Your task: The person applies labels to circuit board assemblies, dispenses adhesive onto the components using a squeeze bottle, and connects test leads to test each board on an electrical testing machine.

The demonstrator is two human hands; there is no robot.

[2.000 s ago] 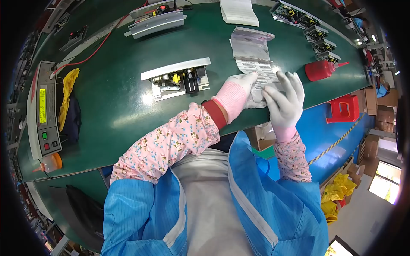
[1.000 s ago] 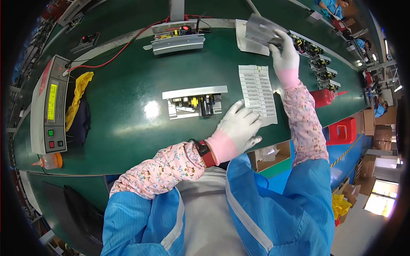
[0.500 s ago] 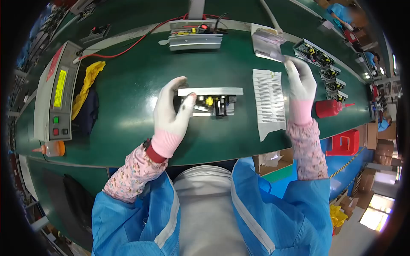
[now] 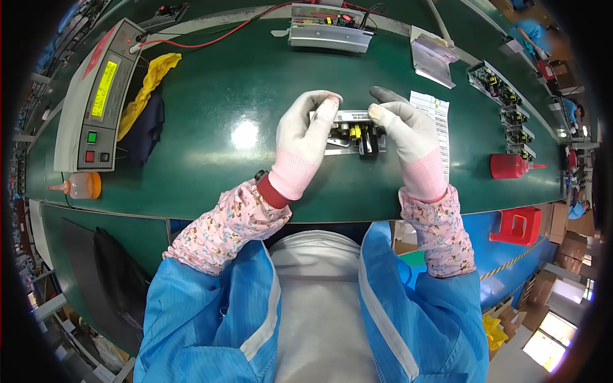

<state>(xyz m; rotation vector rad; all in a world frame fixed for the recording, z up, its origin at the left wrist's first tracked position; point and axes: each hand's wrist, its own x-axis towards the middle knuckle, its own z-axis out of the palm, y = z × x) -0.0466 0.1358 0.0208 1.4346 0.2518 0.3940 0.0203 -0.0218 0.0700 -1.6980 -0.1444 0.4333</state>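
Observation:
Both hands, in white gloves with pink cuffs, are at a circuit board (image 4: 357,133) mounted on a silvery metal bracket (image 4: 348,116). My left hand (image 4: 306,127) is closed around the bracket's left end, thumb on the near side. At the right end, my right hand (image 4: 408,131) has its thumb against the bracket's edge, with one dark-tipped finger reaching out behind. A narrow white strip with small print shows along the bracket's edge between the thumbs. Yellow and black components face me. Part of a printed label sheet (image 4: 440,105) is hidden behind my right hand.
A tester with a lit display (image 4: 104,89) stands left, beside a yellow cloth (image 4: 150,86) and an orange-capped bottle (image 4: 84,186). Another bracketed unit (image 4: 329,35) sits at the back. Right are a metal piece (image 4: 434,60), several boards (image 4: 495,86) and a red bottle (image 4: 509,166).
My right hand has come left from near the metal piece to the circuit board's bracket. A printed strip now shows on the bracket's edge. The whole view has shifted.

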